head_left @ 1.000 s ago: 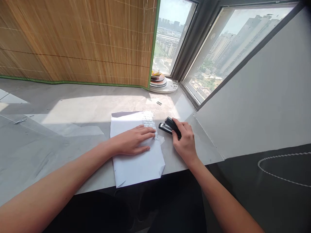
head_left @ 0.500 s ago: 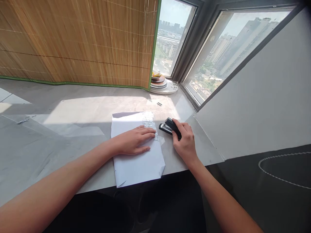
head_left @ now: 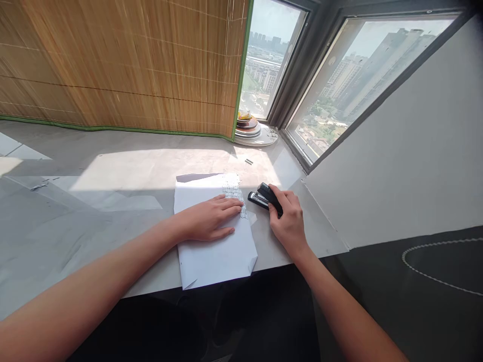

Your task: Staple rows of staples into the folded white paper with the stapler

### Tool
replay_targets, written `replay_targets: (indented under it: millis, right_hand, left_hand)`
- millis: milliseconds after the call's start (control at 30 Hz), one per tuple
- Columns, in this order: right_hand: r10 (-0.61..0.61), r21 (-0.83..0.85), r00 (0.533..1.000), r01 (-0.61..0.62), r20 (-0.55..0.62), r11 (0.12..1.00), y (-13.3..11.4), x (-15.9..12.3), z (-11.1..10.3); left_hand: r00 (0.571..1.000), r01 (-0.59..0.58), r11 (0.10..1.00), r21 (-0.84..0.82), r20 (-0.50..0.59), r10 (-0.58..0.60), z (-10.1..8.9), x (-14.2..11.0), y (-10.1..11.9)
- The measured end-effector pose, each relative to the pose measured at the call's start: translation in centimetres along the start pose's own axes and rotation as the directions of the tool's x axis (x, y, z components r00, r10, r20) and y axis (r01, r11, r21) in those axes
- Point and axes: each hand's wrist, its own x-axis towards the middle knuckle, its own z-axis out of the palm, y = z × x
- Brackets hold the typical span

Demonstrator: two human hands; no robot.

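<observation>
The fingers of the right hand (head_left: 289,216) are wrapped around the back of a black stapler (head_left: 276,202), thumb on the near side, and its front end gapes toward the paper. The fingers of the left hand (head_left: 211,218) lie open and slightly spread, palm down on the white paper (head_left: 217,261), holding nothing. Their tips touch a block of closely set staples (head_left: 233,187) along the paper's upper right side. The stapler sits just right of the paper, the two apart. Both lower corners of the paper are creased, and its near edge meets the front of the grey tabletop (head_left: 124,166). Beyond the stapler lie two short dark strips (head_left: 249,162); farther back, stacked plates (head_left: 249,133) stand in the window corner, beside a green-edged bamboo blind (head_left: 121,65).
</observation>
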Motion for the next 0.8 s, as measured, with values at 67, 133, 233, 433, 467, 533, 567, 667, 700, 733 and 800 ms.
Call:
replay_targets:
  millis: [67,133,233,433,467,533,567,667,700,733,800]
  right_hand:
    - [0.002,-0.002,1.000,-0.002,0.002,1.000,-0.02,-0.01,-0.02]
    - [0.007,-0.005,1.000,-0.007,0.005,1.000,-0.05,-0.01,-0.04]
    - [0.013,-0.010,1.000,-0.013,0.009,1.000,-0.07,0.00,-0.02]
    - [0.016,-0.010,1.000,-0.016,0.011,1.000,-0.14,0.07,-0.04]
    - [0.016,-0.009,1.000,-0.016,0.011,1.000,-0.16,0.08,-0.06]
    - [0.016,-0.007,1.000,-0.016,0.012,1.000,-0.18,0.08,-0.08]
    - [0.016,-0.007,1.000,-0.016,0.013,1.000,-0.17,0.08,-0.09]
    - [0.019,-0.011,1.000,-0.019,0.011,1.000,-0.11,0.06,-0.06]
    - [0.020,-0.011,1.000,-0.020,0.011,1.000,-0.08,0.06,-0.05]
    - [0.019,-0.011,1.000,-0.019,0.013,1.000,-0.07,0.06,-0.04]
    - [0.017,-0.009,1.000,-0.017,0.014,1.000,-0.06,0.07,-0.04]
  left_hand:
    - [1.000,-0.004,1.000,0.006,0.001,0.004,0.01,0.02,0.07]
    - [1.000,-0.004,1.000,0.011,0.002,0.004,0.04,0.02,0.10]
    - [1.000,0.003,1.000,0.017,0.008,-0.003,0.11,-0.01,0.08]
    - [0.998,0.057,0.998,-0.024,0.038,-0.056,0.06,0.07,0.05]
    - [0.997,0.065,0.997,-0.028,0.039,-0.064,0.02,0.10,0.07]
    - [0.998,0.058,0.998,-0.031,0.039,-0.057,-0.08,0.15,0.11]
    - [0.998,0.046,0.999,-0.030,0.040,-0.045,-0.12,0.17,0.13]
    - [0.999,0.016,1.000,-0.027,0.037,-0.015,-0.20,0.21,0.15]
    - [0.999,0.014,0.999,-0.029,0.030,-0.013,-0.21,0.21,0.16]
    - [1.000,0.013,0.999,-0.033,0.024,-0.013,-0.21,0.21,0.16]
    - [1.000,0.016,0.999,-0.039,0.019,-0.015,-0.21,0.20,0.15]
